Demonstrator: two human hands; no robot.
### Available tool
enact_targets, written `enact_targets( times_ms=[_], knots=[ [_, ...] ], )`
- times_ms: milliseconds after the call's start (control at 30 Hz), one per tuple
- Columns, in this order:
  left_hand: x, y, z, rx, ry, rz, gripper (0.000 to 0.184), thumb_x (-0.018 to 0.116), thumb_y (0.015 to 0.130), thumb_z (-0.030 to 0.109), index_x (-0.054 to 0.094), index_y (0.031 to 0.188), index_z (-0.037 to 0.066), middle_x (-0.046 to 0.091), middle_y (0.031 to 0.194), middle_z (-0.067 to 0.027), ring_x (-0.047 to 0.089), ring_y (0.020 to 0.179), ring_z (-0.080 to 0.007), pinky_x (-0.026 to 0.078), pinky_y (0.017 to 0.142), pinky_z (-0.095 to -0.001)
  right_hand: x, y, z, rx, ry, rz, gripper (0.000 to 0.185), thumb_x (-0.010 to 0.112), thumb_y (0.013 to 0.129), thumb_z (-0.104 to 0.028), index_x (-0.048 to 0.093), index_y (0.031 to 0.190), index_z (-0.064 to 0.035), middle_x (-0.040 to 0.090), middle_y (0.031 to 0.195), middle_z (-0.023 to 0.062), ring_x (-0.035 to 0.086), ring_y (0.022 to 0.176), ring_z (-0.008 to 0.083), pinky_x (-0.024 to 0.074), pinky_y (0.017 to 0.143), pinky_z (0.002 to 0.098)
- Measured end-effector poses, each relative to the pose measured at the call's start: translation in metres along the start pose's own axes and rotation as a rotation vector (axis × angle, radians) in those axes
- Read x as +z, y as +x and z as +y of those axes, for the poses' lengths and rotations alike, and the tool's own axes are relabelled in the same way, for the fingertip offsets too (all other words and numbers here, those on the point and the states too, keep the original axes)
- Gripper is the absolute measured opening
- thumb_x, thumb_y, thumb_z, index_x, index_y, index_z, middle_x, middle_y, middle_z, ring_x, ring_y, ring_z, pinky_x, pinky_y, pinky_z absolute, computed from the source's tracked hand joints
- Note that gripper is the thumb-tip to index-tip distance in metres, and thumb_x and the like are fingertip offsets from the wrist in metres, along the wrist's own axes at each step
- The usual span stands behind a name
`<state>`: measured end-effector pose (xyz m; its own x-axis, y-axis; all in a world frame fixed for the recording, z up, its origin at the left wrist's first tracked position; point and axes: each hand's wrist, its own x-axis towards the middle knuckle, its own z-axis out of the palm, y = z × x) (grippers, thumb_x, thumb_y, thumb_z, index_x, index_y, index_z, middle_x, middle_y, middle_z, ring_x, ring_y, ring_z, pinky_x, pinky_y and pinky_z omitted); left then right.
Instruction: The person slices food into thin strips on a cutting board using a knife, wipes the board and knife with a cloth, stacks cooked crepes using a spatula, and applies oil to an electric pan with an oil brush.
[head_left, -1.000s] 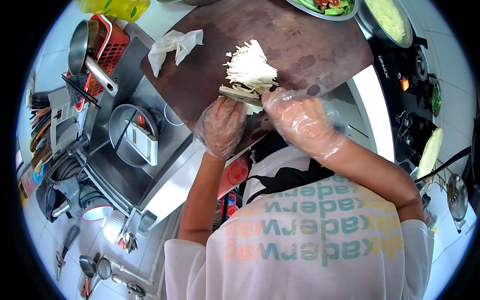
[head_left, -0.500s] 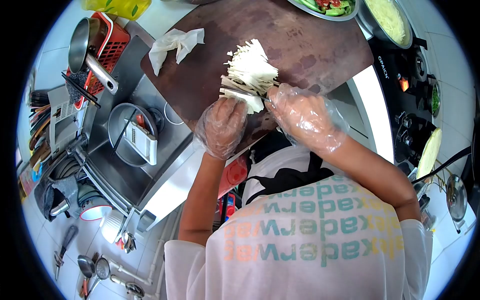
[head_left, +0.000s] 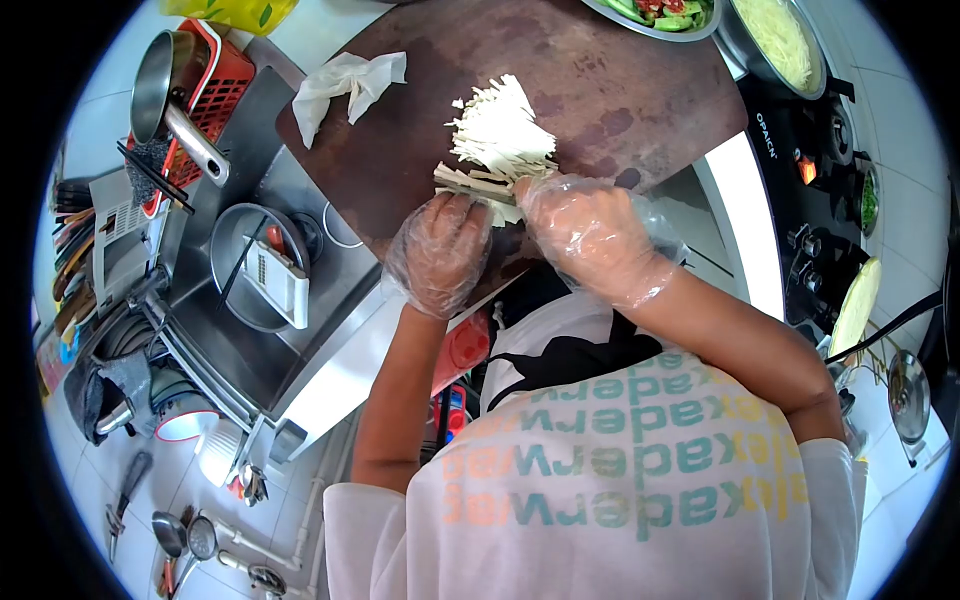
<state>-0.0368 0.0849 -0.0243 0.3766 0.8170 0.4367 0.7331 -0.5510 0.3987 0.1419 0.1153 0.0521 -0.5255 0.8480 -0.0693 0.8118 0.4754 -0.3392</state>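
My left hand (head_left: 440, 250), in a clear plastic glove, has its fingers curled on pale sliced food (head_left: 504, 214) near the board's lower edge. My right hand (head_left: 585, 235), also gloved, is wrapped round the handle end of a knife (head_left: 478, 186), whose blade lies across the food just beyond my left fingertips. Thin cut strips (head_left: 500, 130) form a pile on the dark cutting board (head_left: 640, 90), right past the blade. The handle itself is hidden in my right hand.
A crumpled white cloth or paper (head_left: 350, 85) lies on the board's left. Beyond it are a sink (head_left: 225, 340) with a bowl (head_left: 222, 262), and a red basket (head_left: 215, 95) with a pan. Bowls of green vegetables (head_left: 665, 22) and pale shreds (head_left: 775, 45) stand near the black stove (head_left: 780, 180).
The blade has tilted and shifted slightly over the food, and my right hand has moved a little left. The sliced piece by my left fingers is now more covered. The view has shifted slightly.
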Motion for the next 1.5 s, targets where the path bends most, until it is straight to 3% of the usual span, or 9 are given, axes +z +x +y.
enact_targets(
  times_ms=[167,267,367,667,867,1067,1500],
  knots=[
    [0.001,-0.004,0.001,0.001,-0.026,0.022,0.026,0.068,0.065,0.004,0.062,0.090,0.003,0.056,0.098,-0.0116,0.056,0.091,-0.0312,0.048,0.074,-0.0396,0.007,0.001,0.016,0.090,0.009,0.065,0.008,0.054,0.076,-0.011,0.059,0.080,-0.0072,0.060,0.062,0.0108,0.062,0.055,0.0281,0.0495,0.048,0.0398],
    [0.002,-0.007,0.007,-0.065,-0.029,0.034,0.029,0.070,0.066,0.003,0.062,0.094,0.003,0.056,0.099,-0.0112,0.056,0.093,-0.0317,0.047,0.076,-0.0399,0.006,-0.004,0.016,0.027,0.090,0.137,0.009,0.053,0.076,-0.011,0.058,0.082,-0.0064,0.060,0.064,0.0126,0.062,0.054,0.0281,0.0504,0.049,0.0389],
    [0.002,-0.008,0.007,-0.070,-0.010,0.021,0.030,0.071,0.067,0.003,0.062,0.095,0.002,0.056,0.101,-0.0121,0.055,0.095,-0.0324,0.047,0.078,-0.0404,-0.006,-0.007,0.011,0.049,0.020,0.033,0.010,0.054,0.077,-0.010,0.057,0.085,-0.0070,0.061,0.066,0.0124,0.062,0.055,0.0276,0.0504,0.050,0.0382],
    [0.004,-0.009,0.006,-0.064,-0.001,0.028,0.030,0.068,0.066,0.005,0.061,0.095,0.001,0.054,0.101,-0.0116,0.054,0.096,-0.0315,0.047,0.079,-0.0396,-0.011,-0.008,0.002,-0.040,0.044,0.053,0.013,0.053,0.075,-0.008,0.058,0.088,-0.0075,0.061,0.065,0.0108,0.063,0.057,0.0276,0.0502,0.050,0.0369],
    [0.000,-0.005,0.007,-0.051,0.006,0.015,0.028,0.068,0.066,0.006,0.062,0.094,0.002,0.055,0.099,-0.0117,0.054,0.094,-0.0312,0.047,0.077,-0.0402,-0.008,-0.002,-0.001,-0.054,-0.003,-0.102,0.010,0.053,0.076,-0.008,0.053,0.087,-0.0062,0.059,0.066,0.0131,0.062,0.055,0.0281,0.0481,0.046,0.0380],
    [-0.002,-0.008,0.007,-0.042,-0.013,-0.020,0.025,0.070,0.067,0.004,0.062,0.091,0.005,0.057,0.094,-0.0105,0.056,0.085,-0.0296,0.046,0.070,-0.0397,0.008,-0.003,0.015,0.015,-0.016,0.077,0.009,0.054,0.074,-0.009,0.057,0.082,-0.0086,0.060,0.061,0.0112,0.062,0.054,0.0279,0.0499,0.047,0.0372],
    [0.002,-0.009,0.005,-0.010,0.021,0.018,0.028,0.064,0.063,0.006,0.062,0.091,0.004,0.054,0.097,-0.0110,0.055,0.089,-0.0300,0.047,0.073,-0.0396,-0.009,-0.007,-0.001,-0.048,0.027,0.043,0.008,0.055,0.074,-0.009,0.056,0.082,-0.0068,0.060,0.063,0.0101,0.063,0.057,0.0274,0.0509,0.050,0.0362]
  ],
)
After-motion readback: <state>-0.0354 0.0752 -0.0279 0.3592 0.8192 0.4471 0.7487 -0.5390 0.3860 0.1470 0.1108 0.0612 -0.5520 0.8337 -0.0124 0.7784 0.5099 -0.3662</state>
